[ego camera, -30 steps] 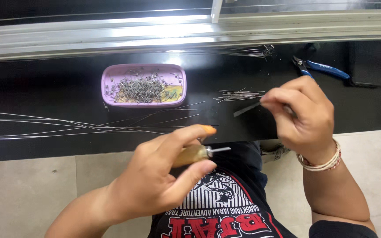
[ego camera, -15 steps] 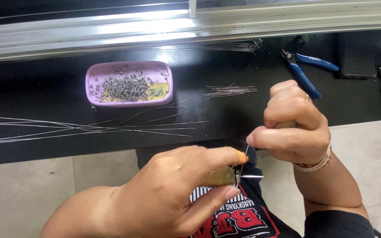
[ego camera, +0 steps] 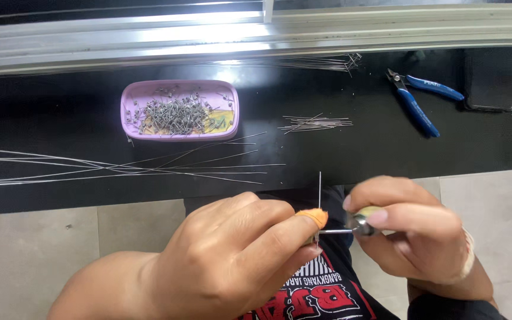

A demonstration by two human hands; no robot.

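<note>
My left hand (ego camera: 232,255) is low in the middle, its fingers pinched together, with an orange cot (ego camera: 313,217) on one fingertip. A thin wire (ego camera: 319,188) stands straight up from that pinch. My right hand (ego camera: 413,234) is closed on a small hand tool (ego camera: 361,224) with a round metal end and a pale handle. A slim metal rod (ego camera: 336,231) runs from the tool's end to my left fingertips. Both hands are over my lap, in front of the black table's (ego camera: 60,118) near edge.
A pink tray (ego camera: 130,95) of several short bent wire pieces sits on the table. Long wires (ego camera: 120,166) fan out at the left, and short wire bundles (ego camera: 315,123) lie in the middle. Blue pliers (ego camera: 420,98), a black flat object (ego camera: 489,80) and a metal rail (ego camera: 268,32) are further back.
Both hands dropped lower and closer to me. My right hand went from pinching the wire to gripping the tool's metal end. The wire now stands upright at my left fingertip.
</note>
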